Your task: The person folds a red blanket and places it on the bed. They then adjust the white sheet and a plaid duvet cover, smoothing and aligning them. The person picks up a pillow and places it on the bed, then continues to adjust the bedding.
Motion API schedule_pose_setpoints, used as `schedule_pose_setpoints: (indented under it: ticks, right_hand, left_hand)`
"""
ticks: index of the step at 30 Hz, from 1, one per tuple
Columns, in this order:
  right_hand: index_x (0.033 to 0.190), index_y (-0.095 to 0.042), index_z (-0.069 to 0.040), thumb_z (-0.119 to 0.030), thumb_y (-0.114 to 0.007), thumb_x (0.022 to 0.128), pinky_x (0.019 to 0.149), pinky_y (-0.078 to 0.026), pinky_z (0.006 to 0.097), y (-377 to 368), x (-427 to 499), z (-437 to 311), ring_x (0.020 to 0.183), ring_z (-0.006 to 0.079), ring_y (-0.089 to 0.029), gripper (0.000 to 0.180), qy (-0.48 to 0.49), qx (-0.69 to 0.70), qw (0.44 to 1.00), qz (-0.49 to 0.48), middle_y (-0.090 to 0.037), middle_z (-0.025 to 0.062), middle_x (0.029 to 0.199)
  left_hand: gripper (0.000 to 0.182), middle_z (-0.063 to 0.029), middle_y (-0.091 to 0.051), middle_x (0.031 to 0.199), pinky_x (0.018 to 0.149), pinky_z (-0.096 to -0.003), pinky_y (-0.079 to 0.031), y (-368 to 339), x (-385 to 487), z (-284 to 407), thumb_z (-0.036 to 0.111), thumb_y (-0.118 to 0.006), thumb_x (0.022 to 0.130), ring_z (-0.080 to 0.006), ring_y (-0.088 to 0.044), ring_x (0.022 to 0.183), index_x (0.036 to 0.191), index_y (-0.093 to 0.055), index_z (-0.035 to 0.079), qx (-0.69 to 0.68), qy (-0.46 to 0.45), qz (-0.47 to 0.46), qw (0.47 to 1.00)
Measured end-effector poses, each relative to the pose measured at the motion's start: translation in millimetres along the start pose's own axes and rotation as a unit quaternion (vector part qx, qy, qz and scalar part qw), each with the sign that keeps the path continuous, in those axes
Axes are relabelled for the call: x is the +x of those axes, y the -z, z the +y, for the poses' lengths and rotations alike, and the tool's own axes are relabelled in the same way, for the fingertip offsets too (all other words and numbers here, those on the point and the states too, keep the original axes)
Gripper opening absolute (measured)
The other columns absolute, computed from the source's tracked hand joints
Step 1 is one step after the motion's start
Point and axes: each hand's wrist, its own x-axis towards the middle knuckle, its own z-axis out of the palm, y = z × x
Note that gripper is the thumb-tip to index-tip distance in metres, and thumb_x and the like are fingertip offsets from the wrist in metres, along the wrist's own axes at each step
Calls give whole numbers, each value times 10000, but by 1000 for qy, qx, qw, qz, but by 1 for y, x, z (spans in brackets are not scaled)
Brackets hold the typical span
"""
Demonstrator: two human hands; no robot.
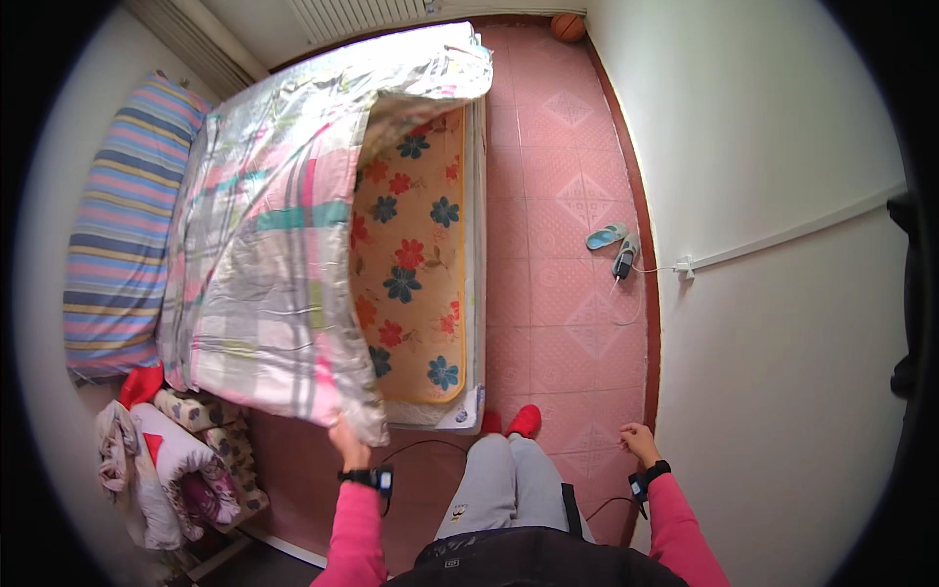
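A plaid quilt or sheet (pixel 271 293) in grey, pink and teal lies over the left side of a bed, its right edge lifted and billowing at the far end. My left hand (pixel 349 443) grips its near corner. To the right, a floral mattress pad (pixel 411 293) with an orange border shows on the white mattress (pixel 475 330). A striped pillow (pixel 128 235) rests at the bed's left end. My right hand (pixel 640 442) hangs over the floor near the right wall, fingers loosely curled, holding nothing visible. Each wrist wears a black band with a small device.
Folded bedding (pixel 169 469) is piled at the lower left. On the pink tiled floor (pixel 546 293) lie slippers (pixel 607 236) and a black power adapter (pixel 623 265), its cable running to a wall outlet (pixel 684 268). A basketball (pixel 568 28) sits in the far corner. A thin cable trails near my feet.
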Motion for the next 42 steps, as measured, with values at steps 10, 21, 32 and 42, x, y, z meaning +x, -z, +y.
schedule_pose_setpoints:
  ticks: [10, 21, 32, 42]
  right_hand:
    - [986, -581, 2, -87, -514, 827, 499, -475, 244, 35, 36, -95, 562, 131, -591, 194, -80, -121, 988, -48, -634, 79, 723]
    - [988, -585, 7, -89, -508, 829, 530, -478, 247, -22, 166, -284, 594, 125, -597, 202, 84, -225, 966, -100, -636, 76, 729]
    - [1003, -617, 21, -119, -531, 818, 571, -513, 281, 12, 196, -387, 598, 167, -637, 248, 59, -310, 938, -144, -664, 109, 746]
    - [999, -612, 33, -144, -534, 822, 568, -496, 253, 57, 291, -542, 617, 144, -620, 262, 130, -234, 946, -181, -653, 99, 755]
  left_hand:
    - [330, -144, -579, 1057, 760, -394, -493, 30, 37, -238, 126, -526, 853, -273, -595, 925, 1148, -479, -16, 94, 246, 114, 958]
    - [314, -116, -571, 1009, 773, -363, -464, 5, 25, -190, 124, -534, 831, -217, -565, 869, 1103, -504, -29, 98, 252, 81, 959]
    - [288, -105, -633, 882, 665, -338, -511, 35, 64, -68, 213, -584, 799, -192, -600, 751, 949, -628, -28, 79, 176, 374, 907]
    - [260, -95, -562, 739, 563, -400, -434, -178, 61, -108, 153, -640, 702, -241, -534, 655, 936, -631, 39, 363, 346, 129, 855]
